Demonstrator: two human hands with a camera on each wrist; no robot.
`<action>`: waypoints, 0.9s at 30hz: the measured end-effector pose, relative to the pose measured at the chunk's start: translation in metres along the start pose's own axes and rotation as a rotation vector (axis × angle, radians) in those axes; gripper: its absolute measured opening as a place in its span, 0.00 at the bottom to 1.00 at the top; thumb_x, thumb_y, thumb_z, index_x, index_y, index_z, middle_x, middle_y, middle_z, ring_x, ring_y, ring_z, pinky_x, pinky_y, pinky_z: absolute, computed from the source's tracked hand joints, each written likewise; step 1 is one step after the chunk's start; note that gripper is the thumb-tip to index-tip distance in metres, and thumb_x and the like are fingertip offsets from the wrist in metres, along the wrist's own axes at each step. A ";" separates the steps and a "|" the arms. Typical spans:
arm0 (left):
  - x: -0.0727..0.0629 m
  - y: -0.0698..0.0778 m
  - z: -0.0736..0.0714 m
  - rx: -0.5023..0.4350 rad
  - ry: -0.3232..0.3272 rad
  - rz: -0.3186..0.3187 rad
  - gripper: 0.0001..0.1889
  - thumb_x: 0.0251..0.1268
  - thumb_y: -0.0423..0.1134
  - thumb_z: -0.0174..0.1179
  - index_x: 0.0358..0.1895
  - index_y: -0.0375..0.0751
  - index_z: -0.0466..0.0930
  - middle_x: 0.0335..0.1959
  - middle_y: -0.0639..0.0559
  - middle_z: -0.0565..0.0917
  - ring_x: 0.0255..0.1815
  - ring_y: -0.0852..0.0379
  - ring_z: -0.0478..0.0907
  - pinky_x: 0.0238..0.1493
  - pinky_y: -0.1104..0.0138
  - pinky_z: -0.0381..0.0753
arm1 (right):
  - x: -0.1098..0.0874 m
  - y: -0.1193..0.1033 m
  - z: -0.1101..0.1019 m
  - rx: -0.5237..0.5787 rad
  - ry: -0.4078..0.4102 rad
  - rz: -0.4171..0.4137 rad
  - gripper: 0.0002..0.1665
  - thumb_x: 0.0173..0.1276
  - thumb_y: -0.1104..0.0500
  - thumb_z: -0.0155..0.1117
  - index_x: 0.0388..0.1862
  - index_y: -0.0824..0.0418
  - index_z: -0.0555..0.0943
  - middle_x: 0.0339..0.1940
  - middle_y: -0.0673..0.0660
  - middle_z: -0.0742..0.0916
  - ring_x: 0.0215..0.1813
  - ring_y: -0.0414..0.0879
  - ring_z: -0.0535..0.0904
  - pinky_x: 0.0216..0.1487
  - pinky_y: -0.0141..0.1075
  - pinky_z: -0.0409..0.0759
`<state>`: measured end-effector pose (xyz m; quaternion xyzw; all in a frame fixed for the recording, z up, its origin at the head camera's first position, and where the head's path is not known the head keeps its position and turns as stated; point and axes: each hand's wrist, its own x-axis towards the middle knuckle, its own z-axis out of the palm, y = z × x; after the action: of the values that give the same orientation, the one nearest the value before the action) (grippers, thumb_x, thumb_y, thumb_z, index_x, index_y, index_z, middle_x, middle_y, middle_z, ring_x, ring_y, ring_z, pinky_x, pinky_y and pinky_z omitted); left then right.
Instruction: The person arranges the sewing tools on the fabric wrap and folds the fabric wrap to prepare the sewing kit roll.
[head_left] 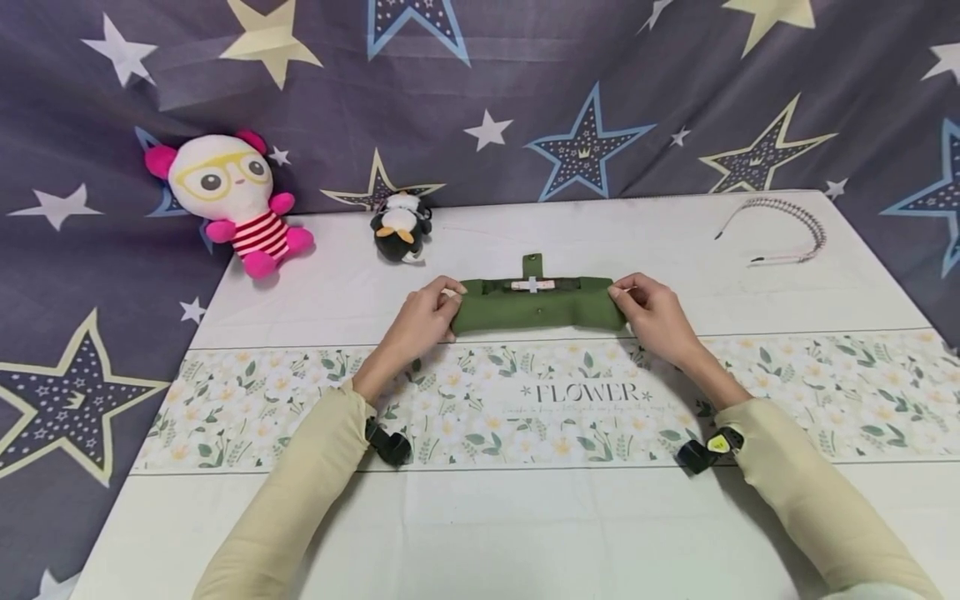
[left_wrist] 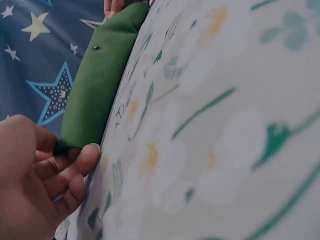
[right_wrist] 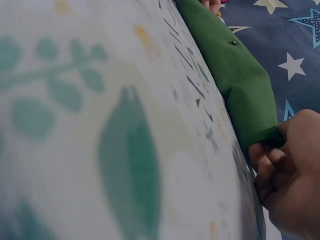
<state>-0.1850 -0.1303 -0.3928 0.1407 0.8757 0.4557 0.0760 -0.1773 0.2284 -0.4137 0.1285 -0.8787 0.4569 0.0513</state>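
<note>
A long green fabric pouch [head_left: 510,312] lies across the table just behind the flowered strip. My left hand [head_left: 426,315] pinches its left end, and my right hand [head_left: 654,315] pinches the right end between thumb and fingers. A snap tab [head_left: 532,265] stands up at the back of the pouch. Along the top a pale strip with a grey band [head_left: 533,285] shows in the dark opening. In the left wrist view the green pouch [left_wrist: 95,85] has a small metal stud on its front. From the right wrist view its front [right_wrist: 250,110] looks creased near my right hand.
Behind, at the left, sits a pink and white plush toy [head_left: 240,200] in a striped shirt. A small penguin plush [head_left: 401,227] stands near the back edge. At the back right lies a braided headband [head_left: 806,225]. A star-printed curtain [head_left: 480,75] hangs behind the white table [head_left: 525,533].
</note>
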 end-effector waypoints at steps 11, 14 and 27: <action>-0.001 -0.011 -0.001 -0.063 -0.016 0.027 0.22 0.78 0.47 0.62 0.65 0.36 0.77 0.47 0.42 0.83 0.29 0.51 0.86 0.38 0.57 0.85 | 0.005 -0.004 0.004 -0.035 0.034 0.032 0.16 0.84 0.57 0.54 0.50 0.70 0.81 0.26 0.59 0.80 0.23 0.44 0.69 0.25 0.33 0.67; 0.001 -0.011 0.002 -0.047 0.025 0.029 0.22 0.79 0.47 0.60 0.64 0.34 0.78 0.45 0.42 0.84 0.25 0.52 0.85 0.38 0.59 0.84 | 0.006 -0.004 0.005 -0.044 0.037 0.037 0.16 0.85 0.57 0.54 0.50 0.71 0.80 0.27 0.60 0.81 0.25 0.46 0.70 0.25 0.33 0.67; 0.010 -0.006 0.010 -0.046 0.128 -0.022 0.14 0.79 0.44 0.60 0.42 0.35 0.83 0.22 0.46 0.81 0.17 0.52 0.82 0.22 0.66 0.77 | 0.016 -0.001 0.009 -0.178 0.064 -0.034 0.13 0.83 0.60 0.55 0.49 0.71 0.80 0.22 0.58 0.80 0.22 0.49 0.70 0.26 0.38 0.66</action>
<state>-0.1929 -0.1229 -0.4036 0.0998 0.8695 0.4829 0.0280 -0.1926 0.2177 -0.4147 0.1237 -0.9114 0.3800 0.0981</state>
